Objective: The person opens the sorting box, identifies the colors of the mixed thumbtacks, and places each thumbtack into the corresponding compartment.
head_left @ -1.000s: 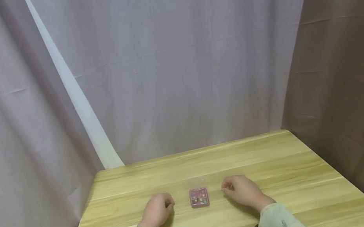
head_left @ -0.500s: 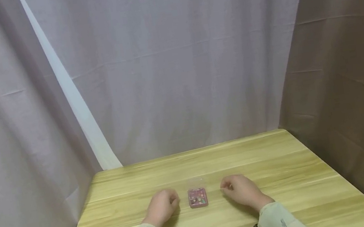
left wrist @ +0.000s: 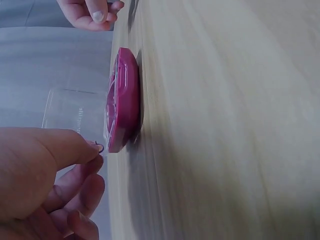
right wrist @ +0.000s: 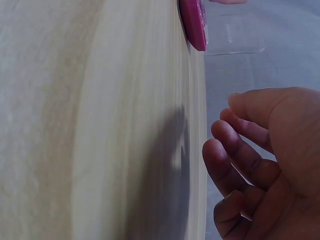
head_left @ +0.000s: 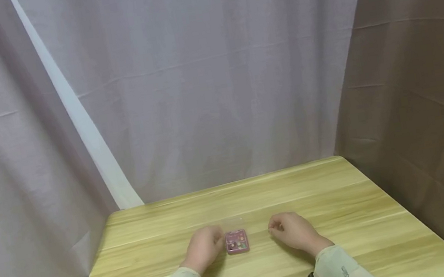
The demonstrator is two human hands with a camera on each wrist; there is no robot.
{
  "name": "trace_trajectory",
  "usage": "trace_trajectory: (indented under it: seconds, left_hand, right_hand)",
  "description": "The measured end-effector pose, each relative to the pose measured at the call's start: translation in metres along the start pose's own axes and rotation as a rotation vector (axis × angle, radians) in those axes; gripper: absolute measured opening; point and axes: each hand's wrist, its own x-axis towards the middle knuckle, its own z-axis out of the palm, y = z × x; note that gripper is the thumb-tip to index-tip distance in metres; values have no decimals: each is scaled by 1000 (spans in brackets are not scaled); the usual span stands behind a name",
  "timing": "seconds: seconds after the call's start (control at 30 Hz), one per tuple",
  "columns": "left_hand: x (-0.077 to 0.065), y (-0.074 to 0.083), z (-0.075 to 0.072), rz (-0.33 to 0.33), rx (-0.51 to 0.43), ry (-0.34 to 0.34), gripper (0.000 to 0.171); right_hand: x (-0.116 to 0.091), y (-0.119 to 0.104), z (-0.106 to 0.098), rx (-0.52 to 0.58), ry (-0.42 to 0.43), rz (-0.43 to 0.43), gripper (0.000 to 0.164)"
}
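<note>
A small pink compartment box [head_left: 237,242] lies on the table, its clear lid [left wrist: 70,110] standing raised at the back. Small colourful pieces sit in its compartments. Just left of the box, my left hand [head_left: 206,246] pinches a tiny dark curved piece [left wrist: 100,147] between thumb and index finger, right at the box's near edge in the left wrist view. The kind of piece is too small to make out. To the right of the box, my right hand [head_left: 295,231] hovers with loosely curled fingers [right wrist: 217,155], nothing between them.
A wood-grain table [head_left: 270,276] spreads under both hands. Grey curtains [head_left: 214,86] hang behind it and at the left, and a brown curtain [head_left: 425,101] hangs along the right side. Each wrist wears a dark strap device.
My left hand has moved right until it is beside the box. The right hand stays nearly still, and the head view has shifted slightly.
</note>
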Motion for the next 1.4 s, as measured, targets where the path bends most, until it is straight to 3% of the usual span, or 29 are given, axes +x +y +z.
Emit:
trace_trajectory:
  seconds: [0.2,0.97,1.27,1.4]
  left_hand:
    - [1,4,3,-12,-19,5,11]
    - [-5,-1,11,-15,-30,61,4]
    - [-8,-8,-7,-55,-24,118,6]
    - [-8,-14,-15,-83,-26,130,15]
  right_hand:
    - [-1,-1,1,10,-4,-7,12]
    - [5,-5,3,7,-16,-28,13]
    - [9,-3,4,-6,-16,-24,10]
    - [12,-4,5,-3,-32,-31,7]
